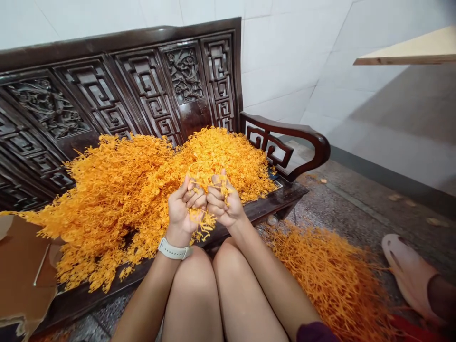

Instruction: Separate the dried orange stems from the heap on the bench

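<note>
My left hand [183, 206], with a pale watch strap on its wrist, is closed on an orange plastic sprig [204, 223] that hangs below its fingers. Close beside it, my right hand [226, 202] has its fingers curled round part of the orange strands, thumb pointing up. Both hands are raised above my knees, in front of a large heap of orange plastic sprigs [117, 185] on the dark wooden bench [263, 204]. Thin orange bits show between and over the fingers; where exactly they join is hard to make out.
The bench's carved back [153, 85] and curved armrest [320, 147] stand behind and right. More orange strands [327, 275] pile on the floor at right, near a person's foot in a pink shoe [409, 275]. Cardboard [24, 270] lies at left. A board [409, 50] juts in upper right.
</note>
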A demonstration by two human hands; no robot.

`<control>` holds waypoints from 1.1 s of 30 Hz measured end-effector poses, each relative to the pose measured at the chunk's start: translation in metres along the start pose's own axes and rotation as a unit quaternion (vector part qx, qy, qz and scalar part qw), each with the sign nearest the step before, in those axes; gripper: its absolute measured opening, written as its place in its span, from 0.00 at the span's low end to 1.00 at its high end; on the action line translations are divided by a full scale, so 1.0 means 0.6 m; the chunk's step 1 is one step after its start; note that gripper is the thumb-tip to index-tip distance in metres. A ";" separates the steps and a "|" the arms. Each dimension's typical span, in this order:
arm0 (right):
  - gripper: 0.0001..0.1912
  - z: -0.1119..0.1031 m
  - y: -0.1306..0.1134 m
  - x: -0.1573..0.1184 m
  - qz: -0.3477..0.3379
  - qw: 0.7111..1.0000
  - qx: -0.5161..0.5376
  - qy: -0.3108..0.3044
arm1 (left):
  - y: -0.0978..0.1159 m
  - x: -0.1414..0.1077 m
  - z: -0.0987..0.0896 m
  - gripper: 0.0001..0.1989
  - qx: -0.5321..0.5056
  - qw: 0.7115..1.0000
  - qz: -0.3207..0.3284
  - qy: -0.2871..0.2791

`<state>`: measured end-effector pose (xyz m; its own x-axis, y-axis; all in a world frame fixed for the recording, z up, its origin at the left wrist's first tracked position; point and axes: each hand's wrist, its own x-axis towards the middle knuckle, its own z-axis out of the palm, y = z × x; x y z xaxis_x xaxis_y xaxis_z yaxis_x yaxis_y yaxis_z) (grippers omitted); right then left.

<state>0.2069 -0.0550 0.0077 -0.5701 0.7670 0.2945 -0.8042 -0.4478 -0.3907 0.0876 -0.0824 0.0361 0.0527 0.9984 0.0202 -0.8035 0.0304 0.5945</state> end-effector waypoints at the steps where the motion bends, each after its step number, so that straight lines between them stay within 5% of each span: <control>1: 0.24 -0.001 0.001 0.000 0.006 1.000 -0.005 -0.009 | 0.001 -0.001 0.001 0.20 -0.001 1.000 -0.002 0.000; 4: 0.25 -0.010 -0.001 -0.009 -0.017 1.000 -0.004 -0.024 | 0.009 -0.002 -0.003 0.21 -0.008 1.000 0.015 0.011; 7: 0.25 -0.018 -0.023 -0.038 -0.161 0.986 0.018 -0.023 | 0.020 -0.003 -0.020 0.20 -0.033 0.994 0.100 0.043; 10: 0.25 -0.024 -0.065 -0.053 -0.250 0.965 -0.052 0.051 | 0.025 -0.006 -0.036 0.19 -0.054 0.991 0.112 0.047; 13: 0.26 -0.041 -0.102 -0.017 -0.209 0.934 -0.240 0.164 | 0.023 -0.009 -0.035 0.19 -0.057 0.995 0.076 0.022; 15: 0.24 -0.064 -0.116 0.027 -0.202 0.857 -0.386 0.275 | 0.018 -0.009 -0.029 0.20 -0.044 0.996 0.071 0.018; 18: 0.27 -0.097 -0.125 0.078 -0.203 0.670 -0.562 0.441 | 0.005 -0.005 -0.024 0.22 0.038 0.994 0.096 0.043; 19: 0.31 -0.100 -0.124 0.085 -0.205 0.635 -0.591 0.453 | 0.000 -0.003 -0.026 0.23 0.084 0.988 0.120 0.058; 20: 0.35 -0.098 -0.120 0.087 -0.208 0.630 -0.605 0.441 | -0.005 0.000 -0.030 0.24 0.138 0.976 0.151 0.072; 23: 0.39 -0.065 -0.088 0.070 -0.184 0.738 -0.563 0.324 | -0.018 0.006 -0.047 0.24 0.335 0.904 0.252 0.081; 26: 0.36 -0.022 -0.049 0.048 -0.088 0.833 -0.493 0.235 | -0.023 0.007 -0.064 0.23 0.523 0.797 0.303 0.020; 30: 0.27 -0.009 -0.027 0.044 -0.078 0.848 -0.477 0.215 | -0.019 0.001 -0.073 0.22 0.644 0.677 0.352 -0.065; 33: 0.25 -0.025 -0.031 0.044 -0.150 0.842 -0.465 0.227 | -0.013 -0.005 -0.074 0.21 0.668 0.639 0.372 -0.078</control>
<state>0.2095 -0.0196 0.0098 -0.0722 0.9726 0.2212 -0.3009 0.1902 -0.9345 0.0674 -0.0837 -0.0047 0.0931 0.6920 0.7158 0.5785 -0.6227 0.5268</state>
